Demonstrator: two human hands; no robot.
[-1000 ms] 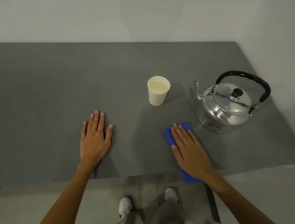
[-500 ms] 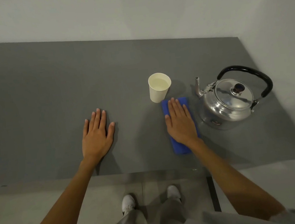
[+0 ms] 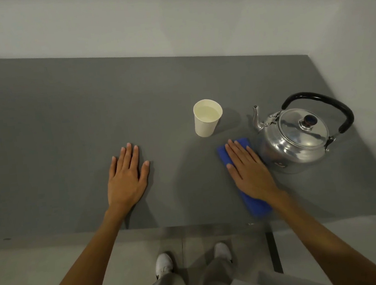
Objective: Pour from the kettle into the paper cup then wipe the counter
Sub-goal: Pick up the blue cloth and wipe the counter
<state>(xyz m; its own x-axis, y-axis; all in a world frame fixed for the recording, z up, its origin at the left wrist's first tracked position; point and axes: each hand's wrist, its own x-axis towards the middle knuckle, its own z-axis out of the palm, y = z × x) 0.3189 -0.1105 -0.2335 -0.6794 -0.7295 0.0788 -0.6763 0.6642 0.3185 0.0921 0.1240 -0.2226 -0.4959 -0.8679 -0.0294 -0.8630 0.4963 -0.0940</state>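
Observation:
A white paper cup with liquid in it stands upright on the grey counter. To its right sits a shiny metal kettle with a black handle, lid on, spout pointing left. My right hand lies flat, fingers extended, pressing a folded blue cloth onto the counter between cup and kettle, close to the kettle's side. The cloth's near end sticks out under my wrist, near the counter's front edge. My left hand rests flat and empty on the counter, left of the cup.
A pale wall runs behind the counter and along its right side, close to the kettle. The counter's front edge is just below my wrists. My legs and white shoes are on the floor beneath.
My right hand slid the blue cloth forward to the cup's base, then back toward me and slightly right, beside the kettle. My left hand, the cup and the kettle stayed put.

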